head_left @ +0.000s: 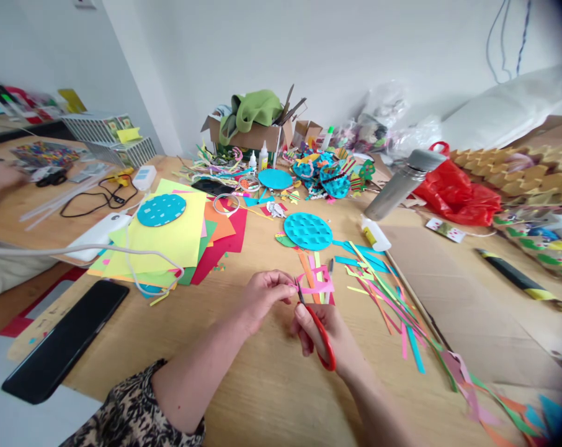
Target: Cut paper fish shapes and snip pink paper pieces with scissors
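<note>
My right hand [325,332] is closed round the handles of red scissors [326,347], their blades pointing away from me. A piece of pink paper [322,282] with cut-out edges is pinched in the fingers of my left hand [269,295]. The scissor blades meet the pink paper close to my left fingertips; I cannot tell whether they are cutting through it. Just beyond lie narrow paper strips [371,273] in several colours and a round blue dimpled disc [307,231] with a green paper piece under its left side.
Coloured paper sheets [169,242] with a blue oval on top lie left, near a white cable and a black phone [67,341]. A glue bottle [375,233], steel flask [402,183], cardboard sheet [467,304] and cutter knife [518,273] are right. Another person's arm [2,183] reaches in left.
</note>
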Available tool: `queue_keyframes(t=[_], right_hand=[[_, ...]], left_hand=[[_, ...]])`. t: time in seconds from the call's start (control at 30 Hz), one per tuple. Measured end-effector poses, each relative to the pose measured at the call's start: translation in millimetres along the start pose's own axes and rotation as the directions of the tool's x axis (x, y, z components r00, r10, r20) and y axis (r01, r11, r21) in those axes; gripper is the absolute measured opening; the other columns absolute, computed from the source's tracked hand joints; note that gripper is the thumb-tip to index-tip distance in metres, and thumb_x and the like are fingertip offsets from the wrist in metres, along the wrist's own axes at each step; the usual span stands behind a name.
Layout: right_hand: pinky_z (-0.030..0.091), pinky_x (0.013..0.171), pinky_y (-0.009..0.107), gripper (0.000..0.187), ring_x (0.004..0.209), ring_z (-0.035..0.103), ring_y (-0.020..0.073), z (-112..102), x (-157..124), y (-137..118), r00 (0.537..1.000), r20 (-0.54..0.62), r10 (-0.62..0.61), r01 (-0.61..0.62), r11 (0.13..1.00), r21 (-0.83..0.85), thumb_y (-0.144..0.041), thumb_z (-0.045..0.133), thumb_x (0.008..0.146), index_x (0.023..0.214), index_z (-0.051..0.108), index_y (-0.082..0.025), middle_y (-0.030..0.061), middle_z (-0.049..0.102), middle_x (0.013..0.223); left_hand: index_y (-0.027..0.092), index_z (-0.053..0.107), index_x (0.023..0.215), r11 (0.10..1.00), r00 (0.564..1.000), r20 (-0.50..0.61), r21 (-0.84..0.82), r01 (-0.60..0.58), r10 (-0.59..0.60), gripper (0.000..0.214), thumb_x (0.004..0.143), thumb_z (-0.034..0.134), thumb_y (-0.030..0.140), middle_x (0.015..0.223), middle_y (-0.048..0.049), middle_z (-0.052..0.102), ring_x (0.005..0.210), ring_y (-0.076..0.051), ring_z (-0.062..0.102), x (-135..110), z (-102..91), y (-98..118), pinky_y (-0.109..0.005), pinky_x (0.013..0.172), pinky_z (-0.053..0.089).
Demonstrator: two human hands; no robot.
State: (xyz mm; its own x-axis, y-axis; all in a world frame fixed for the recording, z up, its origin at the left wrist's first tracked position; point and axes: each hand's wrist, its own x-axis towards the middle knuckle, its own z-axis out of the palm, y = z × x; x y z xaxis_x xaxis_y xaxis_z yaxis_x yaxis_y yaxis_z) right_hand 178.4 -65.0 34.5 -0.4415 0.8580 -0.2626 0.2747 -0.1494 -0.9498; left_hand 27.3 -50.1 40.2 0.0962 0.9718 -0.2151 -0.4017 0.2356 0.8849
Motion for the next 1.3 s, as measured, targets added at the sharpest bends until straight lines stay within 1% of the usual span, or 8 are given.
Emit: queue_keyframes(t=[0.17, 0.3, 0.43, 0.7, 0.93, 1.03, 1.17, 1.3], right_hand=[[0.033, 0.038, 0.022, 0.065, 0.034, 0.044, 0.0094, -0.4, -0.7, -0.9, 1.0, -0.018, 0.005, -0.005, 1.0, -0.022, -0.077, 0.046, 0.079, 0.061, 0.057, -0.016, 0.0007, 0.051, 0.039], [0.033, 0.039, 0.022, 0.064, 0.036, 0.045, 0.0094, -0.9, -0.6, -1.7, 1.0, 0.004, -0.014, 0.015, 1.0, -0.021, -0.076, 0.046, 0.08, 0.061, 0.057, -0.016, 0.0009, 0.052, 0.041], [0.033, 0.039, 0.022, 0.064, 0.036, 0.045, 0.009, -1.6, 0.0, -1.6, 1.0, 0.012, -0.023, 0.023, 1.0, -0.012, -0.076, 0.047, 0.08, 0.061, 0.057, -0.015, 0.0008, 0.052, 0.041], [0.03, 0.036, 0.021, 0.065, 0.031, 0.042, 0.008, -0.9, 2.7, 2.9, 0.999, 0.011, -0.041, 0.04, 0.999, 0.005, -0.077, 0.047, 0.078, 0.059, 0.056, -0.016, -0.0012, 0.048, 0.037], [0.031, 0.036, 0.021, 0.068, 0.032, 0.042, 0.0081, -0.9, 0.0, -5.6, 1.0, 0.018, -0.013, 0.013, 1.0, -0.015, -0.08, 0.045, 0.076, 0.059, 0.056, -0.016, -0.0003, 0.049, 0.038], [0.031, 0.037, 0.021, 0.067, 0.033, 0.043, 0.0085, -0.7, 0.9, -3.8, 1.0, 0.015, -0.02, 0.02, 1.0, -0.015, -0.08, 0.046, 0.076, 0.06, 0.056, -0.016, -0.0005, 0.049, 0.038], [0.032, 0.037, 0.021, 0.064, 0.034, 0.045, 0.009, -0.2, 2.2, 0.4, 0.998, -0.003, -0.062, 0.062, 0.998, 0.004, -0.077, 0.047, 0.078, 0.062, 0.055, -0.016, -0.0016, 0.049, 0.041], [0.032, 0.037, 0.021, 0.065, 0.034, 0.045, 0.0091, -1.1, 1.4, -1.4, 0.999, 0.011, -0.043, 0.043, 0.999, -0.011, -0.078, 0.046, 0.078, 0.061, 0.056, -0.016, -0.0008, 0.05, 0.04]], left_hand=[[0.014, 0.064, 0.063, 0.999, 1.0, -0.012, 0.034, 0.009, -0.009, 0.014, 0.059, 0.074, 0.022, 0.069, -0.0003, 0.059, 0.064, -0.011, 0.051, -0.4, -0.2, -0.5, -0.026, 0.064, 0.041], [0.013, 0.064, 0.063, 0.999, 1.0, -0.007, 0.046, -0.002, 0.002, 0.013, 0.058, 0.073, 0.022, 0.071, -0.0006, 0.059, 0.065, -0.011, 0.052, -0.3, -0.5, 0.1, -0.026, 0.065, 0.042], [0.013, 0.064, 0.063, 0.998, 1.0, 0.01, 0.065, 0.012, -0.013, 0.013, 0.059, 0.072, 0.022, 0.071, -0.001, 0.06, 0.066, -0.012, 0.053, -0.9, -0.4, 2.3, -0.026, 0.066, 0.042], [0.014, 0.063, 0.062, 0.999, 1.0, 0.002, 0.034, 0.011, -0.011, 0.014, 0.059, 0.072, 0.023, 0.077, -0.0018, 0.06, 0.065, -0.011, 0.053, 0.0, -1.8, 1.4, -0.028, 0.065, 0.043], [0.013, 0.064, 0.064, 0.998, 1.0, -0.004, 0.055, 0.01, -0.01, 0.016, 0.058, 0.074, 0.024, 0.071, -0.0011, 0.06, 0.066, -0.012, 0.053, 0.4, -1.4, 0.4, -0.027, 0.065, 0.043], [0.013, 0.063, 0.064, 0.999, 1.0, 0.0, 0.043, 0.012, -0.012, 0.016, 0.058, 0.074, 0.024, 0.072, -0.0012, 0.06, 0.065, -0.011, 0.053, 0.4, -0.5, 1.2, -0.027, 0.065, 0.042], [0.013, 0.063, 0.063, 0.999, 1.0, 0.006, 0.046, 0.008, -0.008, 0.015, 0.058, 0.073, 0.023, 0.072, -0.001, 0.06, 0.064, -0.011, 0.052, 0.3, -0.5, 2.3, -0.026, 0.065, 0.042], [0.014, 0.063, 0.063, 0.998, 1.0, 0.01, 0.062, 0.015, -0.016, 0.014, 0.059, 0.073, 0.023, 0.069, -0.0006, 0.059, 0.063, -0.011, 0.052, 0.2, -1.4, 2.2, -0.027, 0.065, 0.042]])
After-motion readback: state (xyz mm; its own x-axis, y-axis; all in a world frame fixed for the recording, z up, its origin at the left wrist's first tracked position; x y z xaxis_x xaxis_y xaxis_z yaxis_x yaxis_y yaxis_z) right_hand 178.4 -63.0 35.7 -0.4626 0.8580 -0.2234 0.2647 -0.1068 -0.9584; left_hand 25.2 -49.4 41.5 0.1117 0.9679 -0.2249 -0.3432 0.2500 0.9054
